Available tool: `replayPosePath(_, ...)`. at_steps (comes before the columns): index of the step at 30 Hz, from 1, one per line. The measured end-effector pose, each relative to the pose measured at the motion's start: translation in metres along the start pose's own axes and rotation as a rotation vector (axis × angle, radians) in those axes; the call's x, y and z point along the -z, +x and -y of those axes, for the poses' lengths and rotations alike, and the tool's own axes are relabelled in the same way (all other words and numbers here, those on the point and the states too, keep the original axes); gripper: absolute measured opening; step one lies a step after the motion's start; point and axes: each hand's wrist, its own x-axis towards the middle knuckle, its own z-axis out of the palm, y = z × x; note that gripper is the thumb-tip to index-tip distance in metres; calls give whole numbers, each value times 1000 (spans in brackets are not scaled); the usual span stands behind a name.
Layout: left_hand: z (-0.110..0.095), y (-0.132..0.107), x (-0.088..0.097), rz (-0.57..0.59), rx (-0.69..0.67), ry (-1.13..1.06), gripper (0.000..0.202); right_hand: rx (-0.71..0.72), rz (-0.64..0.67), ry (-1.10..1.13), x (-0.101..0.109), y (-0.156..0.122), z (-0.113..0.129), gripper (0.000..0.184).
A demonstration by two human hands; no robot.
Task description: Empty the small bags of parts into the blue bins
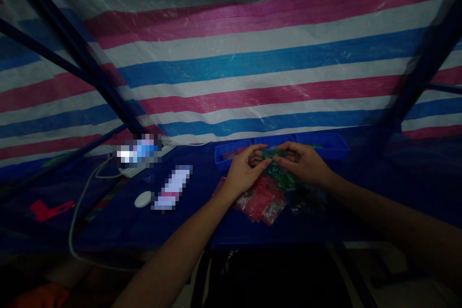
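Note:
My left hand [246, 167] and my right hand [305, 162] face each other over the blue table, fingers curled and closed. Between them they grip a small clear plastic packet [271, 153] with something green inside; its contents are too dark to make out. More green packets [287, 179] lie in a heap just under my right hand. Below my left hand, red packets [260, 201] in clear plastic are piled toward the table's near side. Behind my hands stand blue trays [327, 145], partly hidden by the fingers.
Left of the packets lie a blurred phone [172, 187] and a white round case [143, 199]. A power strip [147, 161] with a white cable [74, 221] is farther back. A red plastic piece [50, 210] lies far left. Striped sheeting [252, 62] hangs behind the table, between dark posts [415, 74].

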Motion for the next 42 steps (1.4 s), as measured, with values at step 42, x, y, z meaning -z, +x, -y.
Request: replayPosePath(42,-5,-6,7,266,-275,560,30,294,-169,-1158,118,24,2,47)
